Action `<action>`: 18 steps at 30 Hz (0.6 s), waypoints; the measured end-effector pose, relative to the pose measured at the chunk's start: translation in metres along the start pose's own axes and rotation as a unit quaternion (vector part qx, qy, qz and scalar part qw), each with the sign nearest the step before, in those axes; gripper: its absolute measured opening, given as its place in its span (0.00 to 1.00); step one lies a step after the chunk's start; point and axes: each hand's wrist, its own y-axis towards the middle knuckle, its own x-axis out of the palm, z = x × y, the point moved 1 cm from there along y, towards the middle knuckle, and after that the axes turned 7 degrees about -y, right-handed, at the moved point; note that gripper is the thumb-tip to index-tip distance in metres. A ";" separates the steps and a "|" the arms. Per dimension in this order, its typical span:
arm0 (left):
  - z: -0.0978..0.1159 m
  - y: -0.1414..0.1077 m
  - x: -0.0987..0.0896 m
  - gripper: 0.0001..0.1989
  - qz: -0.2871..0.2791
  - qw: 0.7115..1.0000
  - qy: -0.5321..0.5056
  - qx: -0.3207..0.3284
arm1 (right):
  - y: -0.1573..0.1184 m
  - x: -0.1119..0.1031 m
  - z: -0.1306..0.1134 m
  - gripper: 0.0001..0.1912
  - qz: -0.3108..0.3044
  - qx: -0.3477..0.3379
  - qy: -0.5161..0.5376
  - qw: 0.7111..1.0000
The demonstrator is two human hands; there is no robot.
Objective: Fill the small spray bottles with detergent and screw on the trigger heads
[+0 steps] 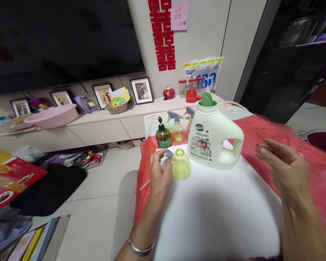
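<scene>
Probably for easy reach, the bottle point(181, 168) stood left of the jug point(217, 125), left hand point(161, 173) half-open, hold unclear, right hand point(289, 165) empty, half-curled.

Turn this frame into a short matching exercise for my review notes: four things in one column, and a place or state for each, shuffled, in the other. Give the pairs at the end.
Things:
1. front yellow bottle
2. handled jug
3. dark green bottle
4. right hand

Places or states:
A. over the red covering, apart from the jug
B. topped by a black pump
C. open at the top, right beside the left hand
D. with a green piece at its mouth

Pairs: 1-C, 2-D, 3-B, 4-A
</scene>
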 end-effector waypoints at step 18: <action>-0.044 -0.006 -0.042 0.11 -0.163 0.887 0.431 0.003 | -0.026 -0.003 -0.049 0.28 0.000 -0.063 0.064 0.996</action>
